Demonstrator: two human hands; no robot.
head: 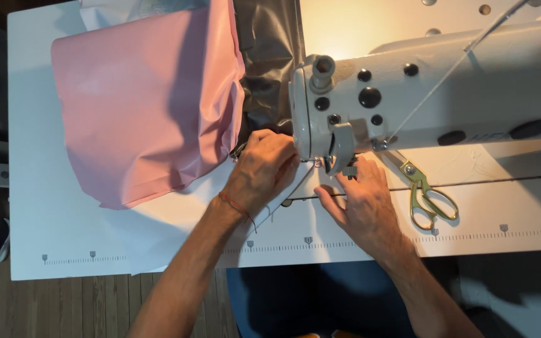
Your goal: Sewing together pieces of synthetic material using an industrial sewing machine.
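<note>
I log a white table (64, 250) carrying a cream sewing machine (446, 87), my landmark. Left of the machine head lies a large pink fabric (145, 106), bunched; behind it, dark grey fabric (270, 56). White fabric (176, 225) spreads from under the needle area toward the table's near edge. Left hand (264, 172), fingers curled, presses the white fabric just left of the presser foot. Right hand (361, 203) lies flat, fingers close together, just in front of the foot. Gold scissors (430, 197) rest right of that hand, below the machine arm.
</note>
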